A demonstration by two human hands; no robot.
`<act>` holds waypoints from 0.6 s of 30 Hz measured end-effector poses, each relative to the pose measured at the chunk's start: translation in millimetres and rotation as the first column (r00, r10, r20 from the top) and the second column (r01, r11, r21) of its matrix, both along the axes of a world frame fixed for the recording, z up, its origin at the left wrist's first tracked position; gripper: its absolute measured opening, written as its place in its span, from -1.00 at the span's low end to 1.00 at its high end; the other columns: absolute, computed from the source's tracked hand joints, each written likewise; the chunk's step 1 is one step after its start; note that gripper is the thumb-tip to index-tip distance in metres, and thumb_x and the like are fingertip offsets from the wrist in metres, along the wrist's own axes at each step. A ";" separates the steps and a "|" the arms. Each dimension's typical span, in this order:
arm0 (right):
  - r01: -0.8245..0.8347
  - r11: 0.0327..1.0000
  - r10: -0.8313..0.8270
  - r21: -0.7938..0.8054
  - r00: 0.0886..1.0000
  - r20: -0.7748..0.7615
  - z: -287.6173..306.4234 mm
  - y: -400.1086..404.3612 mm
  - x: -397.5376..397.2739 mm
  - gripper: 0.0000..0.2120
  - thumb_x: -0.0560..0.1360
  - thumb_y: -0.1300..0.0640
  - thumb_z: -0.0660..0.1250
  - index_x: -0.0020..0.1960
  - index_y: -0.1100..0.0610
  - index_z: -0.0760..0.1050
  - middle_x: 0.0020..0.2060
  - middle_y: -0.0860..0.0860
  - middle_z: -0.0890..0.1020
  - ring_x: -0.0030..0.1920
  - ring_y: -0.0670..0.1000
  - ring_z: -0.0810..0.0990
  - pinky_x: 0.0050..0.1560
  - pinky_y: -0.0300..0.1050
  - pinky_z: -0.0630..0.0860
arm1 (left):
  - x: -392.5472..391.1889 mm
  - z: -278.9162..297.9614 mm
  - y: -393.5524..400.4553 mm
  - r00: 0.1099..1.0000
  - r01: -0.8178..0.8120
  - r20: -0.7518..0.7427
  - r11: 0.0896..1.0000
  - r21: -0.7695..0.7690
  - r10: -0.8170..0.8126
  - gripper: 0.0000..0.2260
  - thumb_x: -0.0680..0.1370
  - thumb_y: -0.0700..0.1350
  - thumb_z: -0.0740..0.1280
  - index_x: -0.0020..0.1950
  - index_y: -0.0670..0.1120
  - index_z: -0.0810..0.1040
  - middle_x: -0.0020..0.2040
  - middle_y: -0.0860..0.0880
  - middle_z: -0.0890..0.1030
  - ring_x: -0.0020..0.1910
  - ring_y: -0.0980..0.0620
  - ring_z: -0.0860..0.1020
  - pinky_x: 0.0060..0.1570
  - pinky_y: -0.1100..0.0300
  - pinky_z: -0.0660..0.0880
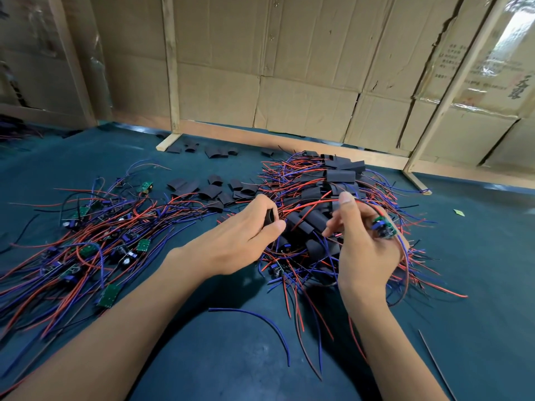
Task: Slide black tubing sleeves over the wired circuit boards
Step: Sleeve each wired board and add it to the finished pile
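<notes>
My left hand (pixel 246 230) pinches a short black tubing sleeve (pixel 269 217) between thumb and fingers. My right hand (pixel 364 241) holds a small green circuit board (pixel 383 227) with blue parts, its red and blue wires trailing down past my palm. Both hands hover over a heap of sleeved boards (pixel 315 221) tangled in red and blue wires. Bare green boards with wires (pixel 95 241) lie in a pile at the left. Loose black sleeves (pixel 211 191) lie behind my left hand.
The work surface is a dark teal mat (pixel 231 357). A loose blue wire (pixel 260 319) lies near me. A cardboard wall (pixel 260 68) on a wooden frame (pixel 170 82) closes the back. More black sleeves (pixel 214 151) sit along its base.
</notes>
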State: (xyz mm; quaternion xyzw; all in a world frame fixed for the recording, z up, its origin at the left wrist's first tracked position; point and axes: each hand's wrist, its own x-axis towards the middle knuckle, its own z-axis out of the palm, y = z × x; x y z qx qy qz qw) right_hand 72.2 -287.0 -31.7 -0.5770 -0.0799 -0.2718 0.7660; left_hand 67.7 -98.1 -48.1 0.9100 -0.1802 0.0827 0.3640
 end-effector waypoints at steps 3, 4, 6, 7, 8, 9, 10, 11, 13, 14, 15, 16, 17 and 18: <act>-0.017 1.000 0.018 0.013 1.000 -0.015 -0.4 -0.2 0.5 -0.76 0.51 0.01 0.43 -0.33 -0.02 0.60 -0.43 -0.04 0.58 -0.43 -0.01 0.52 -0.29 -0.13 0.53 | -0.4 -1.3 -1.3 0.998 0.040 -0.043 0.999 0.021 -0.039 -0.88 0.68 0.11 0.09 0.14 0.11 0.24 -0.25 0.17 0.42 -0.35 0.17 0.36 -0.31 0.16 0.26; -0.017 1.000 0.017 0.014 1.000 -0.021 -0.7 -0.4 0.7 -0.76 0.51 0.01 0.43 -0.34 -0.03 0.60 -0.43 -0.05 0.58 -0.43 -0.01 0.51 -0.30 -0.13 0.53 | 0.2 -2.3 -2.6 0.998 0.045 -0.048 0.998 0.034 -0.043 -0.86 0.69 0.13 0.08 0.17 0.10 0.22 -0.25 0.12 0.42 -0.36 0.15 0.35 -0.31 0.17 0.28; -0.016 1.000 0.016 0.021 1.000 -0.023 -0.8 -1.4 1.1 -0.74 0.51 0.03 0.43 -0.35 -0.02 0.58 -0.43 -0.03 0.57 -0.44 0.01 0.51 -0.30 -0.16 0.53 | 1.4 -4.2 -5.6 0.999 0.043 -0.030 0.997 0.059 -0.041 -0.81 0.68 0.13 0.09 0.21 0.09 0.20 -0.26 0.02 0.37 -0.39 0.11 0.32 -0.35 0.24 0.31; -0.014 1.000 0.014 0.023 1.000 -0.020 -0.9 -1.9 1.5 -0.73 0.51 0.04 0.43 -0.36 -0.01 0.58 -0.44 -0.01 0.57 -0.44 0.02 0.51 -0.30 -0.17 0.53 | 2.1 -4.9 -6.6 0.999 0.038 -0.003 0.998 0.053 -0.038 -0.82 0.68 0.11 0.11 0.21 0.08 0.20 -0.28 0.00 0.34 -0.40 0.10 0.31 -0.34 0.25 0.33; -0.011 1.000 0.011 0.024 1.000 -0.017 -0.8 -2.5 1.9 -0.73 0.52 0.06 0.44 -0.36 0.00 0.57 -0.44 0.01 0.57 -0.44 0.03 0.50 -0.29 -0.19 0.53 | 2.6 -5.0 -7.1 0.999 0.031 0.028 0.999 0.030 -0.031 -0.83 0.68 0.08 0.12 0.20 0.07 0.21 -0.29 -0.01 0.34 -0.40 0.10 0.31 -0.32 0.27 0.35; -0.008 1.000 0.009 0.022 1.000 -0.013 -0.6 -2.8 2.2 -0.72 0.52 0.06 0.44 -0.36 0.01 0.56 -0.44 0.02 0.57 -0.45 0.03 0.50 -0.29 -0.20 0.53 | 3.4 -4.8 -6.7 0.998 0.020 0.053 1.000 -0.002 -0.020 -0.84 0.67 0.07 0.14 0.19 0.07 0.22 -0.28 -0.01 0.38 -0.38 0.10 0.35 -0.30 0.26 0.37; -0.007 1.000 0.007 0.019 1.000 -0.011 -0.3 -2.9 2.4 -0.72 0.52 0.07 0.44 -0.37 0.01 0.55 -0.45 0.02 0.56 -0.45 0.04 0.50 -0.29 -0.22 0.52 | 4.3 -4.5 -5.4 0.998 0.008 0.068 0.999 -0.034 -0.006 -0.83 0.66 0.09 0.15 0.19 0.09 0.24 -0.24 -0.01 0.45 -0.32 0.10 0.42 -0.26 0.25 0.40; -0.009 1.000 0.009 0.015 1.000 -0.010 -0.1 -2.4 2.3 -0.71 0.52 0.07 0.43 -0.37 0.00 0.55 -0.45 0.02 0.56 -0.44 0.04 0.50 -0.29 -0.23 0.52 | 5.5 -4.4 -4.0 0.997 -0.007 0.073 0.998 -0.059 0.011 -0.81 0.63 0.12 0.17 0.19 0.11 0.26 -0.16 0.00 0.53 -0.24 0.11 0.49 -0.21 0.24 0.44; -0.015 1.000 0.015 0.003 1.000 -0.008 0.0 -1.2 1.5 -0.71 0.52 0.06 0.43 -0.37 -0.01 0.55 -0.44 0.00 0.57 -0.44 0.04 0.51 -0.29 -0.23 0.51 | 7.3 -4.1 -2.0 0.995 -0.040 0.084 0.996 -0.085 0.047 -0.77 0.60 0.15 0.22 0.21 0.14 0.31 -0.04 0.08 0.60 -0.09 0.10 0.57 -0.05 0.12 0.50; -0.015 1.000 0.015 -0.003 1.000 -0.008 -0.3 -0.7 0.7 -0.72 0.52 0.06 0.43 -0.36 0.00 0.55 -0.44 0.00 0.57 -0.43 0.04 0.51 -0.30 -0.21 0.50 | 7.7 -4.1 -1.7 0.993 -0.055 0.098 0.995 -0.085 0.064 -0.76 0.60 0.15 0.25 0.22 0.15 0.33 0.00 0.09 0.61 -0.05 0.09 0.58 -0.01 0.10 0.50; -0.015 1.000 0.015 -0.006 1.000 -0.008 -0.9 -0.1 0.3 -0.73 0.52 0.06 0.44 -0.35 0.01 0.55 -0.43 0.00 0.57 -0.43 0.04 0.51 -0.31 -0.20 0.50 | 7.9 -3.9 -1.8 0.990 -0.071 0.114 0.995 -0.077 0.079 -0.75 0.59 0.15 0.28 0.23 0.17 0.35 0.03 0.10 0.61 -0.01 0.10 0.57 0.01 0.11 0.48; -0.017 1.000 0.017 -0.005 1.000 -0.012 -1.7 0.5 0.0 -0.73 0.52 0.07 0.44 -0.34 0.03 0.55 -0.43 0.02 0.57 -0.43 0.05 0.51 -0.32 -0.20 0.50 | 7.8 -3.5 -2.3 0.988 -0.081 0.128 0.995 -0.066 0.089 -0.73 0.59 0.15 0.29 0.26 0.17 0.36 0.08 0.11 0.60 0.04 0.11 0.56 0.03 0.14 0.46; -0.021 1.000 0.021 -0.004 1.000 -0.019 -2.8 1.2 -0.3 -0.74 0.53 0.08 0.45 -0.33 0.05 0.55 -0.43 0.05 0.57 -0.43 0.06 0.51 -0.33 -0.22 0.50 | 7.2 -3.4 -3.5 0.986 -0.080 0.141 0.995 -0.057 0.088 -0.70 0.60 0.14 0.31 0.30 0.18 0.36 0.15 0.13 0.59 0.11 0.13 0.54 0.06 0.18 0.43; -0.026 1.000 0.025 -0.012 0.999 -0.024 -3.8 1.9 -0.4 -0.74 0.53 0.10 0.45 -0.32 0.06 0.56 -0.43 0.07 0.58 -0.44 0.07 0.52 -0.33 -0.25 0.49 | 6.5 -2.8 -4.9 0.985 -0.072 0.153 0.996 -0.051 0.079 -0.66 0.60 0.12 0.32 0.35 0.16 0.37 0.23 0.14 0.56 0.18 0.16 0.51 0.11 0.24 0.39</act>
